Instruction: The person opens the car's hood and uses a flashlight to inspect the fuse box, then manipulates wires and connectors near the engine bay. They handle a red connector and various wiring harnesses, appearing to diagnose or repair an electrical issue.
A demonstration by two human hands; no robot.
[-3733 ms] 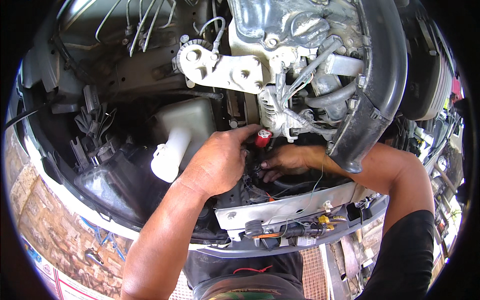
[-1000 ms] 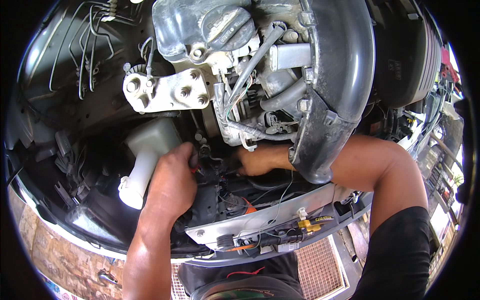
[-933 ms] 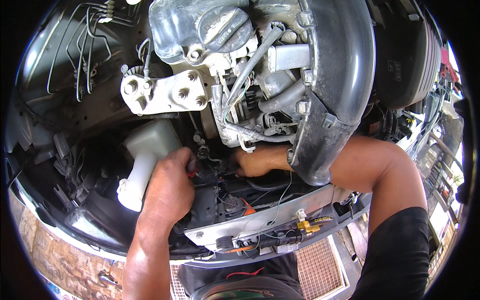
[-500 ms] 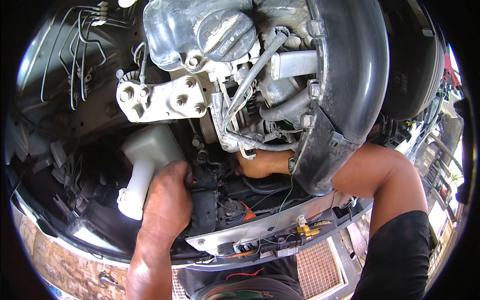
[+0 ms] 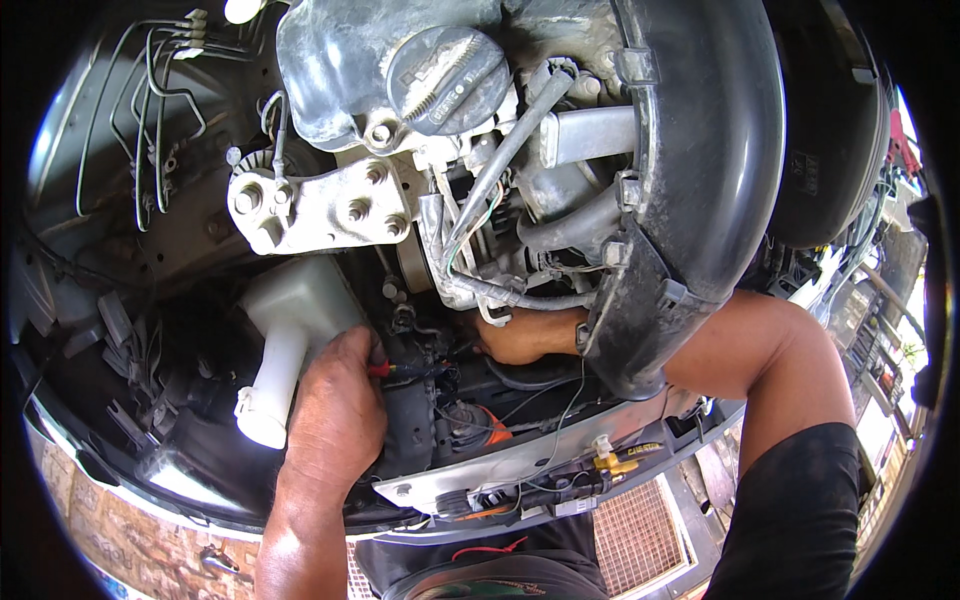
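Note:
My left hand [image 5: 338,402] is closed beside a translucent white reservoir [image 5: 302,295], whose pale filler neck [image 5: 270,390] points toward me. A small red piece [image 5: 379,370] with dark parts beyond it sticks out by the fingers; what exactly they grip is hidden. From the right, my right arm passes beneath a large black air duct [image 5: 705,170]. The right hand [image 5: 525,337] is low in the engine bay, with its fingers out of sight among dark hoses and wiring [image 5: 440,360].
Above the hands are a black oil filler cap [image 5: 448,80] and a bolted metal mount [image 5: 320,205]. Thin metal lines [image 5: 150,110] run at the far left. A silver crossmember [image 5: 540,445] lies along the front, with a yellow fitting [image 5: 613,462] below it.
The red piece by my left hand's fingers shows more plainly now. My left hand has shifted very slightly; the right hand stays about where it was. The whole view has tilted a little.

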